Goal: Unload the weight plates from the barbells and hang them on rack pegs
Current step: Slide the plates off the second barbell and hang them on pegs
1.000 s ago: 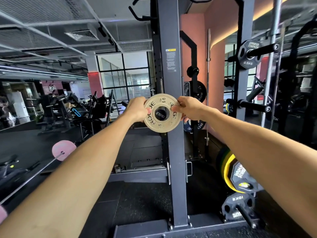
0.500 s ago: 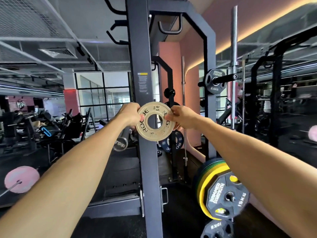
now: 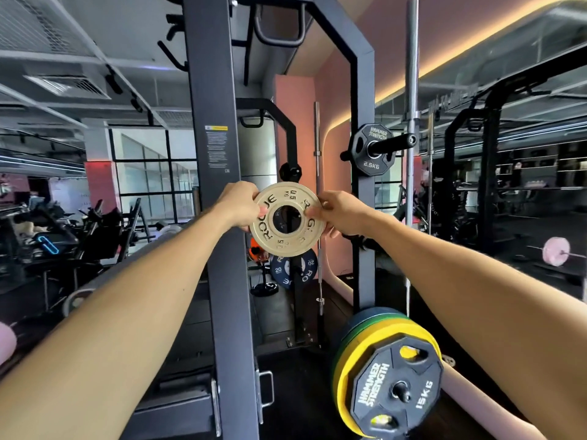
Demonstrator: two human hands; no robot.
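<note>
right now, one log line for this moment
step: carrying | item: small plate | left hand: holds | right hand: holds | peg: not yet

Cream plate, black lettering; yellow plate.

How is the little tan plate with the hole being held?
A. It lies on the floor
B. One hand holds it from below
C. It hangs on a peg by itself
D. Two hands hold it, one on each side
D: the left hand grips the left edge of the small tan Rogue plate and the right hand grips its right edge, holding it up in the air in front of the rack upright.
</note>
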